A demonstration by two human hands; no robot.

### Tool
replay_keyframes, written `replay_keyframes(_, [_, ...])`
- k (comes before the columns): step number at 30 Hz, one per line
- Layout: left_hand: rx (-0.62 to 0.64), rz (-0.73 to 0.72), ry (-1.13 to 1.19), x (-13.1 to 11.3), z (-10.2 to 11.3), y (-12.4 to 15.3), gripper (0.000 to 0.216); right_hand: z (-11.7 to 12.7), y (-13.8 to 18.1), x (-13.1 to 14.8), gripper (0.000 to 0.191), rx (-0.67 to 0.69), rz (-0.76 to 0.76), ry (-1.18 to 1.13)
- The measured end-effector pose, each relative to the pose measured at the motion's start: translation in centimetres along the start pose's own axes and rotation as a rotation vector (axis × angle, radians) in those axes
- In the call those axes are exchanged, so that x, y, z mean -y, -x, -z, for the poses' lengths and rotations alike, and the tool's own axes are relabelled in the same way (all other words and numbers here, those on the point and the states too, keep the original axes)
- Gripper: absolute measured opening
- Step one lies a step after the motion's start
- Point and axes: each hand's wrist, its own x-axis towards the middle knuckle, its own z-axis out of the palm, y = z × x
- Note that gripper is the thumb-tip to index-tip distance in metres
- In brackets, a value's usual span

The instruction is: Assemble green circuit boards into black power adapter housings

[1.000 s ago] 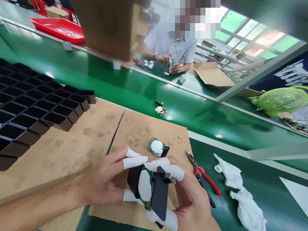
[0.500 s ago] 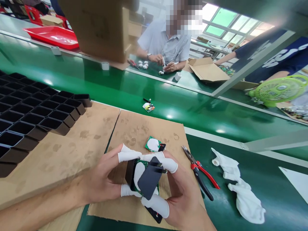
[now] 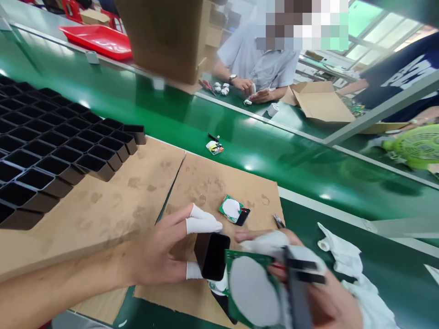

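Circuit board (image 3: 254, 290), faced with a white patch, is held above the near right part of the cardboard sheet (image 3: 212, 180), which is used as reference for all places. A black end plate (image 3: 299, 290) with two prongs is carried upright beside the board; red wire is seen between them. Both are gripped by the right hand (image 3: 331, 292); blurring noted, so exact finger contacts cannot be told. Over the middle of the sheet, a black case (image 3: 216, 257) is pinched between thumb and fingers of the left hand (image 3: 154, 249), its open end turned toward the board. Whether the case touches the sheet cannot be told. White finger covers are worn on both hands.

Far part of sheet: a second board (image 3: 232, 208) is laid down with its black plate (image 3: 243, 217). Near part: a third board (image 3: 219, 285) is mostly hidden by the case and the held board. Right edge of sheet: plier tips (image 3: 278, 221) are seen, the remainder being covered by the right hand. Right of sheet: white cloth pieces (image 3: 343, 256) are crumpled. Left of sheet: rows of black cases (image 3: 51, 151) are stood close together. Beyond sheet: one small board (image 3: 214, 146) is placed on a green surface (image 3: 164, 119).
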Motion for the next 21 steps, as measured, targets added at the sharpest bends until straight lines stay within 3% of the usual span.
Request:
replay_keyframes(5, [0.035,0.013,0.0,0.0,0.2,0.6,0.073,-2.1,0.2,-0.2,0.054,0.064,-0.048,-0.038])
replay_keyframes(11, [0.021,-0.014,-0.007,0.0,0.2,1.0,0.076,-1.2,0.9,-1.3,0.059,0.116,-0.085,-0.04])
replay_keyframes(21, [0.004,-0.018,0.012,0.0,0.0,0.8,0.078,-1.1,0.9,-1.3,0.056,0.114,0.003,0.135])
